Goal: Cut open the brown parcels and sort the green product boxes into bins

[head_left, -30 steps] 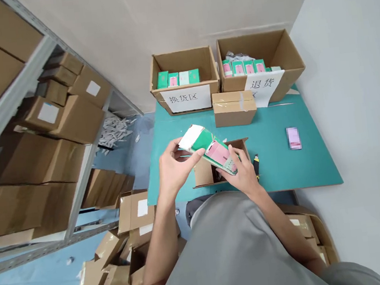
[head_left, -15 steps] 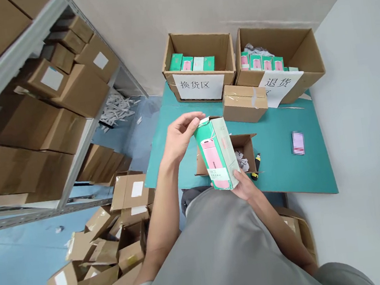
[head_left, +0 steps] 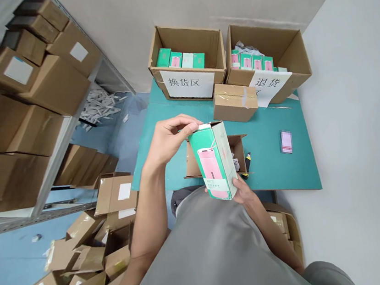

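Note:
A green and white product box (head_left: 210,161) with a pink device printed on its front is held up before my chest, slightly tilted. My right hand (head_left: 242,191) grips its lower end, with fingers partly hidden behind it. At the top edge, the thumb and fingers of my left hand (head_left: 175,135) pinch a white flap (head_left: 204,126). Beneath the product box, an open cardboard carton (head_left: 192,163) with crumpled paper inside sits on the green table (head_left: 267,147). Just right of that carton lies a yellow and black utility knife (head_left: 247,165).
Two large labelled cartons (head_left: 188,83) (head_left: 289,51) holding green boxes stand at the table's back. A taped carton (head_left: 235,104) sits before them, and a pixelated card (head_left: 286,142) lies on the right. Shelving (head_left: 50,164) and piled cartons (head_left: 90,261) flank my left.
My view has turned a little to the right, so the surroundings sit further left. The product box stays in both hands, slightly lower in view, with my left hand still at its top.

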A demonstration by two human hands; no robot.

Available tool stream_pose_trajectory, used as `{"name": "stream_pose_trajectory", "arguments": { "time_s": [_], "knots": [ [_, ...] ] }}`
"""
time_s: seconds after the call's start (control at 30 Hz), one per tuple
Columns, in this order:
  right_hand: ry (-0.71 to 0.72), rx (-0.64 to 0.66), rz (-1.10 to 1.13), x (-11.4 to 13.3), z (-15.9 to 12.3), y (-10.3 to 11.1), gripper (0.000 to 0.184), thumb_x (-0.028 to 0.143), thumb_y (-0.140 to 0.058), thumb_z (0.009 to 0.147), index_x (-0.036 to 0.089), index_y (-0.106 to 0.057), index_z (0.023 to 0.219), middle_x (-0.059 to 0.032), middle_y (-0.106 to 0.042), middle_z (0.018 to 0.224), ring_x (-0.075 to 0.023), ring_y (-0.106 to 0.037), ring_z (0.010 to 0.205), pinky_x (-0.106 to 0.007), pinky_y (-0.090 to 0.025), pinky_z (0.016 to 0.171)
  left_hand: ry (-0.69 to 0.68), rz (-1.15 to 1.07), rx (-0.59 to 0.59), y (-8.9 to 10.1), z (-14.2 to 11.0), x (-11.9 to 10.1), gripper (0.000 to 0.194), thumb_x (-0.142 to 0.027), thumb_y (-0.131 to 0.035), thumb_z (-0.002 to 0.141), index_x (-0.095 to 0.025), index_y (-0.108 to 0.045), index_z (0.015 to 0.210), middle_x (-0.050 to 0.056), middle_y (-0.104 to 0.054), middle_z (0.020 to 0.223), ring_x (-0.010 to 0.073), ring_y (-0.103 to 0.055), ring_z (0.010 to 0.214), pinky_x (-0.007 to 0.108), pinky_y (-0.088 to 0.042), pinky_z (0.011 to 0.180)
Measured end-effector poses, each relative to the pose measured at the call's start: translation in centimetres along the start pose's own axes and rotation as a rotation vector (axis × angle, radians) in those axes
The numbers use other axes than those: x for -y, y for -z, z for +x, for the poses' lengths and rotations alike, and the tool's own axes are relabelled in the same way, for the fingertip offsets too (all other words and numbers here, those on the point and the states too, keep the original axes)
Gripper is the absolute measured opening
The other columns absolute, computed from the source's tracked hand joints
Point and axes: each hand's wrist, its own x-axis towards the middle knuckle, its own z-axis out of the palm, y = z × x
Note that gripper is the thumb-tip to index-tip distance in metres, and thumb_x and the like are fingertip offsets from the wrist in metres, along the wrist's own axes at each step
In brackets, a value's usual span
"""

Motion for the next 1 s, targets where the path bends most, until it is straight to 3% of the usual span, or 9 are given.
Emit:
{"name": "stream_pose_trajectory", "arguments": {
  "time_s": [0.27,0.57,0.7,0.87,1.0],
  "knots": [
    [-0.022,0.004,0.0,1.0,-0.6,-0.2,0.106,0.095,-0.088,0.063,0.028,-0.073,0.143,-0.0176,-0.083,0.138,-0.0454,-0.078,0.132,-0.064,-0.067,0.106,0.029,0.024,0.095,0.1,-0.1,-1.7,0.043,-0.067,-0.095,0.089,-0.024,-0.089,0.089,0.01,-0.086,0.101,0.0275,-0.083,0.099,0.041,-0.069,0.086],
    [-0.022,-0.008,-0.015,1.3,-0.9,0.1,0.115,0.094,-0.089,0.062,0.025,-0.069,0.152,-0.0202,-0.078,0.148,-0.0479,-0.07,0.147,-0.064,-0.068,0.109,-0.054,0.095,0.221,0.0,-1.2,-3.5,0.039,-0.066,-0.08,0.103,-0.028,-0.091,0.102,0.009,-0.086,0.112,0.0302,-0.082,0.117,0.047,-0.068,0.105],
    [-0.022,-0.044,-0.032,1.0,-1.2,0.3,0.116,0.093,-0.091,0.063,0.027,-0.067,0.155,-0.0187,-0.077,0.15,-0.0469,-0.07,0.148,-0.064,-0.067,0.113,-0.092,0.182,0.167,-0.4,-1.9,-3.7,0.039,-0.066,-0.08,0.102,-0.028,-0.089,0.105,0.01,-0.084,0.116,0.0317,-0.077,0.126,0.052,-0.061,0.119],
    [0.093,-0.145,-0.121,1.0,-0.8,0.3,0.102,0.085,-0.09,0.078,0.029,-0.064,0.159,-0.0146,-0.076,0.154,-0.0415,-0.068,0.15,-0.059,-0.061,0.124,-0.054,0.167,0.064,-0.8,-1.5,-0.6,0.052,-0.074,-0.082,0.096,-0.026,-0.082,0.115,0.014,-0.073,0.144,0.0345,-0.067,0.144,0.047,-0.065,0.111],
    [0.221,-0.125,-0.227,1.6,-0.2,-0.8,0.101,0.073,-0.092,0.087,0.033,-0.053,0.171,-0.0101,-0.069,0.165,-0.0359,-0.067,0.153,-0.056,-0.055,0.13,0.12,-0.035,0.077,-1.4,-0.7,3.6,0.058,-0.071,-0.088,0.089,-0.028,-0.071,0.126,0.012,-0.076,0.138,0.028,-0.077,0.124,0.033,-0.069,0.089]
  ]
}}
